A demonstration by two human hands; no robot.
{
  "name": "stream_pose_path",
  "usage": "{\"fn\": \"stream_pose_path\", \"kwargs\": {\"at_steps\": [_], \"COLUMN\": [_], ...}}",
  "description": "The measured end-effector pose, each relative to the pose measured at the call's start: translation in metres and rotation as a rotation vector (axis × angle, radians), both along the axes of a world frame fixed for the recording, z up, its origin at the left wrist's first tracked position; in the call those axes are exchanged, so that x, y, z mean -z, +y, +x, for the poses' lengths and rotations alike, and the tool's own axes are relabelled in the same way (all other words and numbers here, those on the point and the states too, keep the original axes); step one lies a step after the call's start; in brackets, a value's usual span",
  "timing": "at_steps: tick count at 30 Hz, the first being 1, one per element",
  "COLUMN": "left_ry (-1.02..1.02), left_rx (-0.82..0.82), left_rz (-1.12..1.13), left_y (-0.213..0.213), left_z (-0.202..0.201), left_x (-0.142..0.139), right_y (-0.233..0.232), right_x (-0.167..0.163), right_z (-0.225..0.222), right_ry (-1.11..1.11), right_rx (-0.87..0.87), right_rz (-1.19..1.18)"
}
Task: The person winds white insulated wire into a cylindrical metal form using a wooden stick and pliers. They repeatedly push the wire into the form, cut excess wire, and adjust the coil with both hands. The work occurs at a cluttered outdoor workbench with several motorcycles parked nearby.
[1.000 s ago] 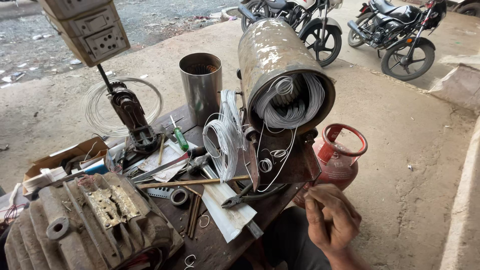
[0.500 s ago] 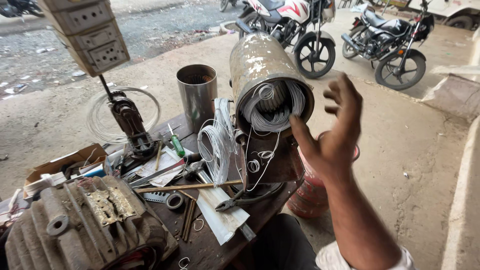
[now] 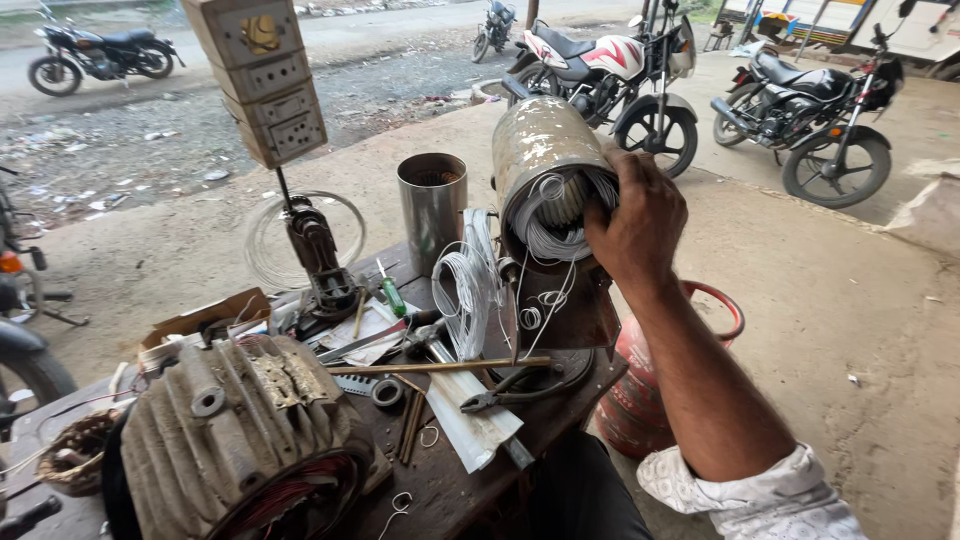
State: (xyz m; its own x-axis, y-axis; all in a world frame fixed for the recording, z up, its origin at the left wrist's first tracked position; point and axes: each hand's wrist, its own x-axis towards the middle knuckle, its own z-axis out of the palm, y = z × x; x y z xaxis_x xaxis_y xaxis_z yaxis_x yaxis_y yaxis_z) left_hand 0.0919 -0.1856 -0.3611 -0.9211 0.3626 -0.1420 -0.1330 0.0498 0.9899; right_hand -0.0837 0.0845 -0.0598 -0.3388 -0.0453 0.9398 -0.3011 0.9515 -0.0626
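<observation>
Right hand (image 3: 640,225) laid over the open end of the motor stator (image 3: 545,165), fingers curled onto the rim and over the pale wire windings (image 3: 550,235) bulging out of the bore; grasping the rim edge, palm turned away from the camera. Left hand out of view.

Stator: rusty metal cylinder, propped at the far right edge of the worktop (image 3: 440,480). Long axis tilted, running from the far closed end, raised and directed away toward the motorcycles (image 3: 620,85), down to the open end, facing the camera and slightly downward. Loose loops of wire (image 3: 465,285) hanging from the open end, just left of it.

On the worktop below the stator: pliers (image 3: 520,385) and a long thin rod (image 3: 440,368) lying crosswise, left to right. Further left, a plain steel cylinder (image 3: 432,205) standing upright, mouth up. Green-handled screwdriver (image 3: 392,292) lying near its base. Ribbed grey motor housing (image 3: 240,430) in the near left corner, lying on its side. Red gas cylinder (image 3: 650,390) on the ground just right of the worktop, partly hidden behind the forearm.
</observation>
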Motion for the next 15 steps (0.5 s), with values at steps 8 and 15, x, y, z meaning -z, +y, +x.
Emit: {"fn": "stream_pose_path", "kwargs": {"at_steps": [8, 15], "left_ry": [0.217, 0.938], "left_rx": [-0.082, -0.277], "left_rz": [0.005, -0.146], "left_y": [-0.015, -0.001], "left_z": [-0.040, -0.069], "left_x": [-0.058, -0.155], "right_y": [0.007, 0.015], "right_x": [0.004, 0.001], "right_z": [-0.002, 0.005], "right_ry": [0.026, 0.020], "right_rx": [-0.022, -0.055], "right_rz": [-0.036, -0.108]}}
